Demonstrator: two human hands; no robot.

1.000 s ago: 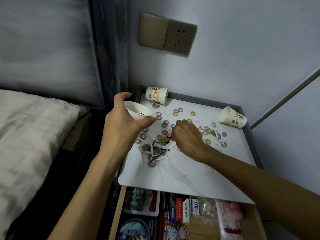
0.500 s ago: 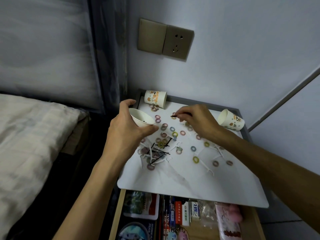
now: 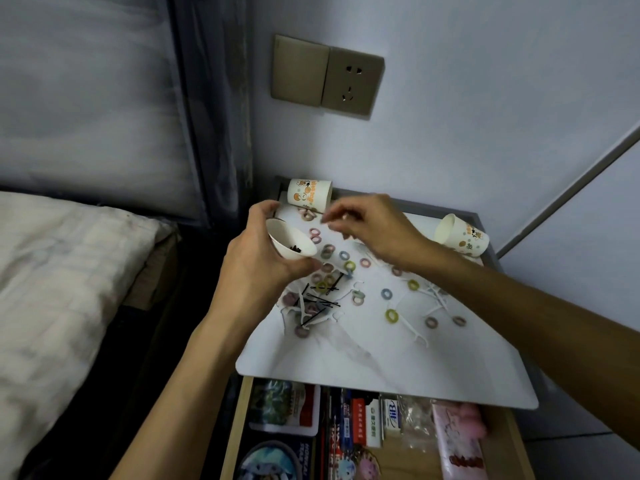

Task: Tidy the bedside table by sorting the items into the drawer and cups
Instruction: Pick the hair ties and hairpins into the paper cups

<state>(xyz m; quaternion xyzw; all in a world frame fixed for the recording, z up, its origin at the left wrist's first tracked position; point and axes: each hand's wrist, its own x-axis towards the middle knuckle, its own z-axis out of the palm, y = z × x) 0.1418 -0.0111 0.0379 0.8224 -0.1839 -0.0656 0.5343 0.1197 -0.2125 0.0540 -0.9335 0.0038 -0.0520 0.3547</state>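
Left hand: the left hand (image 3: 256, 268) grasps a small white paper cup (image 3: 292, 242), fingers wrapped round its wall, above the left edge of the bedside table (image 3: 398, 372).
Held cup: tilted, its mouth facing up and to the right; a few dark pins (image 3: 297, 250) lie inside against the lower wall.
Right hand: the right hand (image 3: 377, 230) hovers just beyond the cup's mouth, fingertips (image 3: 327, 220) drawn together; motion blur hides whether they pinch anything.
Near left edge: black hairpins (image 3: 325, 303) lie tangled with white floss picks (image 3: 304, 311) just under the held cup.
Middle of the top: coloured ring hair ties (image 3: 392, 315) are scattered from the back edge to the centre, with more floss picks towards the right edge.
Back corners: a printed cup (image 3: 309, 196) lies on its side at the back left corner, and another cup (image 3: 462, 235) lies on its side at the back right.
Front: the drawer (image 3: 232, 431) stands open under the front edge, packed with packets and boxes.
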